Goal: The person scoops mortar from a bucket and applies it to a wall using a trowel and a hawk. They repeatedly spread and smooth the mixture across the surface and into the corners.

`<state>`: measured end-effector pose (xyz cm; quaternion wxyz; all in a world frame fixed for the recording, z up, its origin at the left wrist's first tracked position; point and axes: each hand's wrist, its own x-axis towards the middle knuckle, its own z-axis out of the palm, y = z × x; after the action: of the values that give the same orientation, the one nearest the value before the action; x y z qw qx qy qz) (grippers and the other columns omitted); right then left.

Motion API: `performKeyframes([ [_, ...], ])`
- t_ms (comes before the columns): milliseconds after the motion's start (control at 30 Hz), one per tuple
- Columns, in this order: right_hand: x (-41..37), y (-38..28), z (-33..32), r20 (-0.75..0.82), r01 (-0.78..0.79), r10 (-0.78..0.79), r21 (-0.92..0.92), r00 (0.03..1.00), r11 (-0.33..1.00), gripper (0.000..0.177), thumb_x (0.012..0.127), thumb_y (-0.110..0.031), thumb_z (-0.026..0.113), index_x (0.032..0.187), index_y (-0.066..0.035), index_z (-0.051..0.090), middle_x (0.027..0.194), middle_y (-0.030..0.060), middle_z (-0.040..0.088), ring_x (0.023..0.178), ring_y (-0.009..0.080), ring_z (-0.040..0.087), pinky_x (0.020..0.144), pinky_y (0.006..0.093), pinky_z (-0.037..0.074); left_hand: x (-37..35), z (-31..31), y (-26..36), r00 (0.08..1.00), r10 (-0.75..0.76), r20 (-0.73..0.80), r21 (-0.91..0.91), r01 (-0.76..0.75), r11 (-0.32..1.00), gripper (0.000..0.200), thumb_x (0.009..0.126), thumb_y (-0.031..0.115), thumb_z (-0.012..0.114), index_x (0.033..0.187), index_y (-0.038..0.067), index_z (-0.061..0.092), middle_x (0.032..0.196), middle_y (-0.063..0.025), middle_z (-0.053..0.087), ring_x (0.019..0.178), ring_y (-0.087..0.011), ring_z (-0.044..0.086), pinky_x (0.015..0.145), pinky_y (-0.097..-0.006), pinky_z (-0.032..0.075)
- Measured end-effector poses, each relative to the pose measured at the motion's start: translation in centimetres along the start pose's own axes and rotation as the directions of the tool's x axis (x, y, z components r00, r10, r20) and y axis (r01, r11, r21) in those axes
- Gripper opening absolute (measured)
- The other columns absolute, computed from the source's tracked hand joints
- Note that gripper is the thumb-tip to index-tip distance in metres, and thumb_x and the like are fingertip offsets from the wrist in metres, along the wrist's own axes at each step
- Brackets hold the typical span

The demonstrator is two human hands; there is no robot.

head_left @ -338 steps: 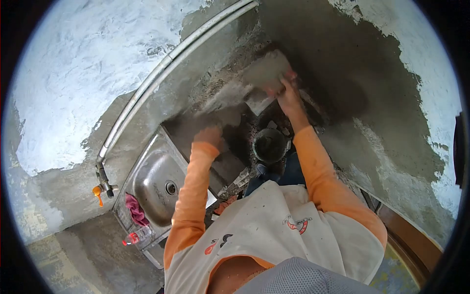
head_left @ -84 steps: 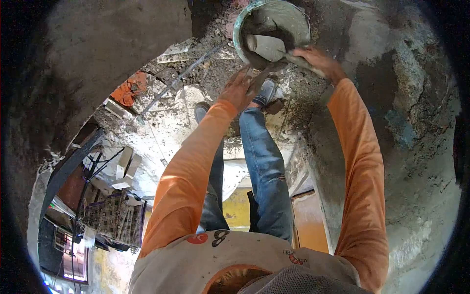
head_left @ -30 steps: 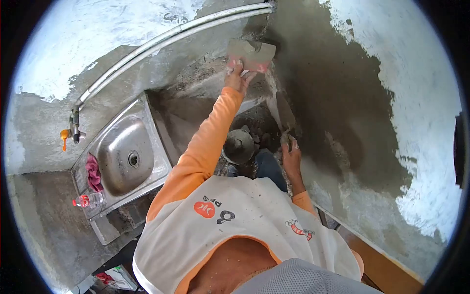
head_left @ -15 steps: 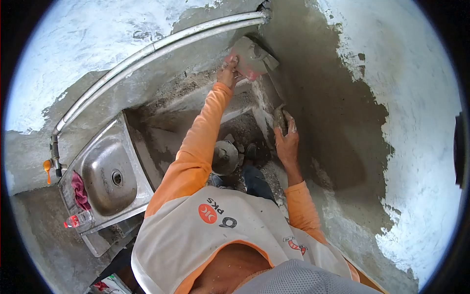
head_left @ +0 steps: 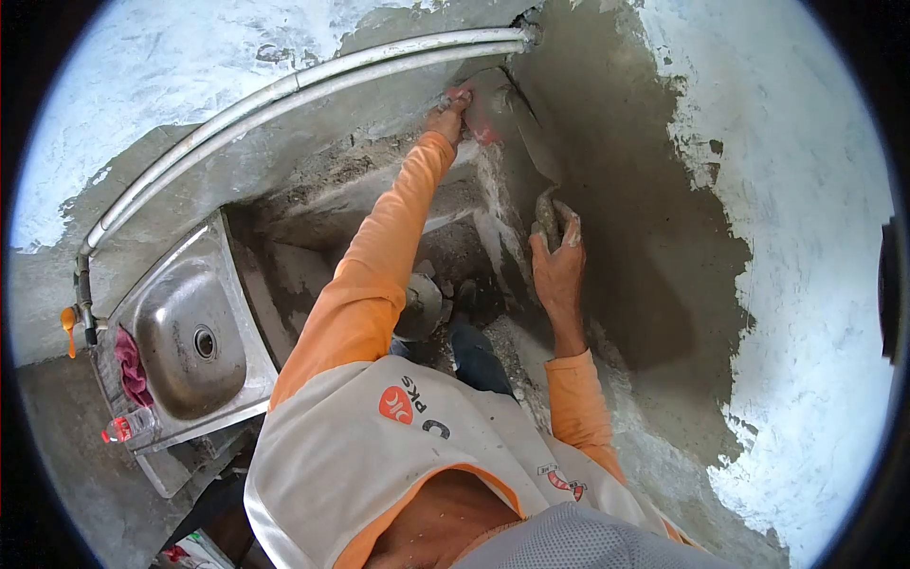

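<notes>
My left hand (head_left: 447, 116) grips the edge of a red mortar board (head_left: 482, 104) smeared with grey, held up near the wall corner. In my right hand (head_left: 557, 251) is a trowel, its handle (head_left: 545, 213) coated with dried mortar and the fingers wrapped round it. The grey trowel blade (head_left: 533, 142) points up toward the corner and overlaps the board's right side in this view. Dark, freshly coated plaster (head_left: 635, 218) covers the wall right beside the trowel.
A steel sink (head_left: 194, 351) stands at left with a dark red cloth (head_left: 133, 365) and a plastic bottle (head_left: 128, 425) on its rim. White pipes (head_left: 294, 85) run along the wall above. Below my arms, a round mortar-covered container (head_left: 422, 308) sits near my legs.
The board has tilted, and the lump on it no longer shows. The trowel blade has turned and shows broader beside the board. The whole view has shifted slightly.
</notes>
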<state>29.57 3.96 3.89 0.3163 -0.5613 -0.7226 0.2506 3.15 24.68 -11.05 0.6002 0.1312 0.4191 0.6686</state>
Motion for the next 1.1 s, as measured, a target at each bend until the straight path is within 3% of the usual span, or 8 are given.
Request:
performKeyframes([
  [200,0.9,-1.0,0.0,0.018,-0.069,0.069,0.008,0.997,0.998,0.056,0.091,-0.015,0.067,0.142,0.001,0.049,0.132,0.0305,0.057,0.124,0.0437,0.056,0.106,0.0478,0.043,3.5,-0.2,-1.2,0.993,0.047,-0.104,0.177,-0.028,0.984,0.054,0.091,0.024,0.076,0.127,-0.009,0.056,0.129,-0.0227,0.062,0.112,-0.0331,0.065,0.088,-0.0414,0.057],
  [333,1.6,-1.6,-0.7,0.041,-0.006,0.015,-0.225,0.999,0.974,0.055,0.092,-0.017,0.067,0.143,-0.005,0.051,0.135,0.0306,0.056,0.123,0.0453,0.057,0.104,0.0487,0.046,3.0,0.4,-1.0,0.987,0.041,-0.155,0.144,-0.018,0.989,0.055,0.090,0.024,0.077,0.128,-0.010,0.055,0.125,-0.0206,0.064,0.107,-0.0328,0.067,0.086,-0.0405,0.057],
  [400,2.0,-2.2,-0.9,0.058,-0.026,0.045,-0.304,0.997,0.952,0.053,0.093,-0.016,0.066,0.143,-0.006,0.052,0.135,0.0296,0.057,0.122,0.0450,0.057,0.104,0.0485,0.046,3.3,0.1,-1.0,0.995,0.064,-0.074,0.179,-0.050,0.983,0.083,0.081,0.043,0.079,0.133,-0.014,0.049,0.125,-0.0243,0.063,0.109,-0.0326,0.062,0.092,-0.0375,0.050],
  [467,2.6,-2.6,-0.9,0.043,-0.056,0.084,-0.440,0.996,0.896,0.055,0.093,-0.019,0.067,0.145,-0.009,0.052,0.136,0.0308,0.055,0.123,0.0466,0.056,0.104,0.0501,0.046,2.3,0.7,-1.0,0.995,0.048,-0.093,0.147,-0.034,0.989,0.084,0.081,0.043,0.079,0.134,-0.015,0.048,0.127,-0.0250,0.062,0.110,-0.0331,0.062,0.094,-0.0376,0.049],
  [833,10.4,-1.7,3.0,0.061,-0.020,0.052,-0.441,0.997,0.897,0.056,0.096,-0.028,0.064,0.142,-0.001,0.051,0.140,0.0359,0.050,0.124,0.0503,0.055,0.102,0.0541,0.048,2.7,0.8,-0.8,0.997,0.055,-0.048,0.103,-0.050,0.993,0.078,0.082,0.041,0.080,0.130,-0.014,0.054,0.127,-0.0255,0.063,0.114,-0.0338,0.062,0.098,-0.0379,0.047],
  [900,11.3,-2.5,3.4,0.067,-0.035,0.070,-0.429,0.995,0.903,0.055,0.096,-0.028,0.064,0.142,0.000,0.052,0.140,0.0355,0.050,0.124,0.0500,0.056,0.102,0.0541,0.048,5.4,-0.3,-2.1,0.992,0.047,-0.115,0.159,-0.029,0.987,0.052,0.092,0.020,0.073,0.129,-0.010,0.053,0.123,-0.0226,0.065,0.105,-0.0333,0.068,0.087,-0.0434,0.060],
  [1033,13.2,-4.8,3.3,0.061,-0.072,0.093,-0.281,0.994,0.957,0.055,0.096,-0.027,0.064,0.138,0.006,0.052,0.132,0.0340,0.058,0.123,0.0449,0.059,0.099,0.0510,0.050,4.6,0.1,-2.1,0.997,0.063,-0.042,0.030,-0.061,0.998,0.049,0.093,0.021,0.072,0.129,-0.008,0.055,0.124,-0.0210,0.065,0.106,-0.0322,0.068,0.087,-0.0433,0.059],
  [1100,14.1,-4.3,3.5,0.068,-0.105,0.127,-0.264,0.989,0.959,0.055,0.096,-0.026,0.064,0.137,0.009,0.052,0.129,0.0334,0.060,0.122,0.0427,0.060,0.098,0.0494,0.050,2.2,1.0,-0.6,0.998,0.044,-0.037,0.082,-0.041,0.996,0.074,0.082,0.040,0.079,0.129,-0.013,0.056,0.125,-0.0225,0.064,0.110,-0.0309,0.063,0.094,-0.0356,0.048],
])
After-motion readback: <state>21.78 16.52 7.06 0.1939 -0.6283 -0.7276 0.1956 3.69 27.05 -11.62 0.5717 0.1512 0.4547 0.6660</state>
